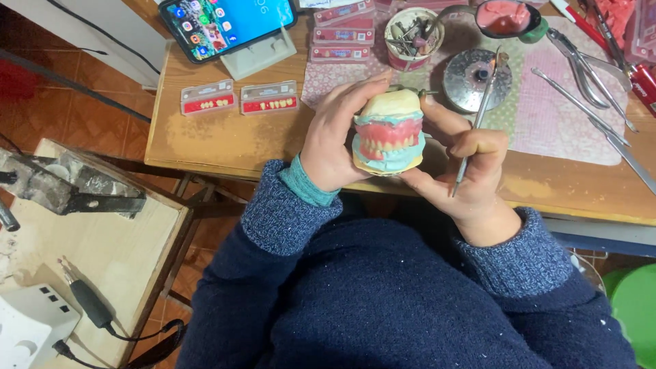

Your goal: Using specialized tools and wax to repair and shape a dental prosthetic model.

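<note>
Denture model, pink wax gums on pale plaster casts, is being held above the wooden bench's front edge. Left hand is clamping its side. Right hand is supporting it while gripping a thin metal instrument. Tooth cards are lying behind.

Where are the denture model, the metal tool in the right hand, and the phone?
Denture model (388, 133): head view, on the pink gum above the teeth.
Metal tool (480, 102): head view, on the thin shaft above the right hand (471, 171).
Phone (229, 24): head view, on the lit screen.
</note>
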